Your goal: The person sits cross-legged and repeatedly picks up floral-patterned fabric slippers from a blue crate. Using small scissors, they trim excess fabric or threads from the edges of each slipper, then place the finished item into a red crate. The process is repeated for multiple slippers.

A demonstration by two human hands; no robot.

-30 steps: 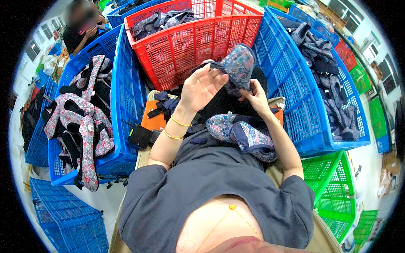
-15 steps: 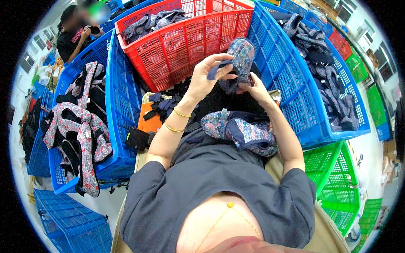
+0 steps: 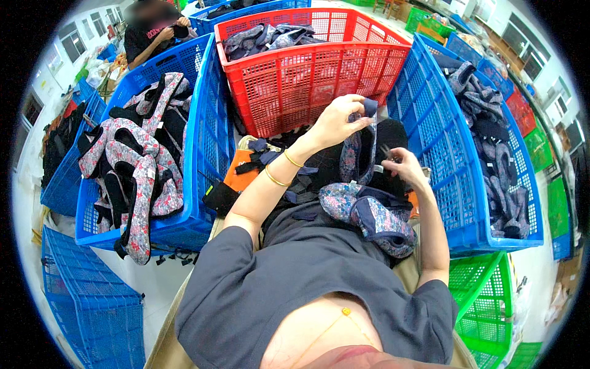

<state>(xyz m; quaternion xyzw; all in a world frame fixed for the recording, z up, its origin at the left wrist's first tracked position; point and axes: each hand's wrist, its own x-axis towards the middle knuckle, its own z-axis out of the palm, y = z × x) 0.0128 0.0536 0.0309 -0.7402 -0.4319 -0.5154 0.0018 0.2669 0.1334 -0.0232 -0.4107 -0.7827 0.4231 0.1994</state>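
Note:
My left hand is closed at the top of a dark floral slipper, which hangs upright with its opening showing. A navy fabric piece sticks out at the fingertips. To the right of that slipper, my right hand is closed around small thread snips, whose metal points show near the slipper. Their handle is hidden in the fingers. On my lap lie two more floral slippers, a blue-and-pink one and one with a navy lining.
Navy and black scraps lie around an orange surface before me. A red crate stands ahead, with blue crates on the left and right, all holding slippers. A person works at the far left.
The slipper has turned and come lower, now hanging from my left hand. My right hand has let go of it and moved right and down, with the snips now showing. My view has shifted left.

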